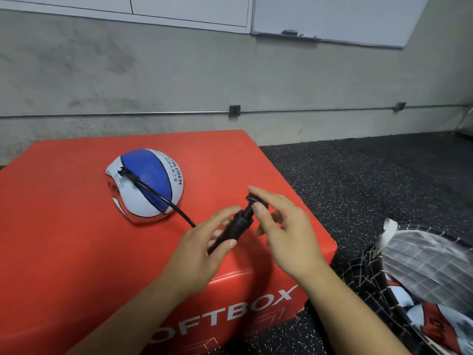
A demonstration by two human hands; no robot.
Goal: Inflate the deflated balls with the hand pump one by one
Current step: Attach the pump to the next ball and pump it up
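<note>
One red soft box [76,226] serves as the work surface and as the reference for everything else; white lettering ending in "FTBOX" shows on its near side face. On its top, toward the far left, lies one ball [144,185] in blue, white and red panels, visibly slack and dented on its lower left flank. One black hose [163,198] runs from a fitting on the upper left of the ball, across the blue panel, down onto the box top and toward the hands. One black hand pump [234,230] is held above the near right part of the box top, tilted, handle end up and to the right. Two hands are in view. The left hand [202,252] grips the pump barrel, thumb laid along its near side and fingers curled behind. The right hand [284,226] pinches the pump's T-handle — thumb on the near side, forefinger over the top, the remaining fingers loosely bent. To the right of the box, on the dark speckled floor [358,175], sits one black net bag [422,290] holding further balls; their count cannot be told. Beyond the box stands a grey wall carrying one whiteboard [332,16].
</note>
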